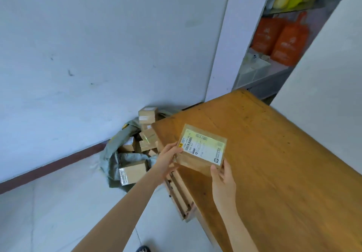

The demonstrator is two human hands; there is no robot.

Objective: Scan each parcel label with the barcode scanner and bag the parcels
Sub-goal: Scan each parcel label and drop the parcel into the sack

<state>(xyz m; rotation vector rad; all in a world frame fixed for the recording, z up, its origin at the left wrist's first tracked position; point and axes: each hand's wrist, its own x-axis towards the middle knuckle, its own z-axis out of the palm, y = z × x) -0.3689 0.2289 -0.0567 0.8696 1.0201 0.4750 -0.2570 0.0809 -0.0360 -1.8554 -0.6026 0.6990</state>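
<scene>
Centre frame: flat brown parcel (202,150), label (203,147) up, above the wooden table (274,163) edge. Left hand (167,158) grips its left edge; right hand (222,179) pinches the lower right corner. Left of table, on floor: open grey sack (111,159) holding several small cardboard boxes (135,171). Scanner not visible.

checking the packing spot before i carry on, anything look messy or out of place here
Yes: the grey sack on the floor beside the wooden table has slumped open, with boxes tumbling out at odd angles. The parcel held in both hands looks intact. No barcode scanner is in view.
</scene>
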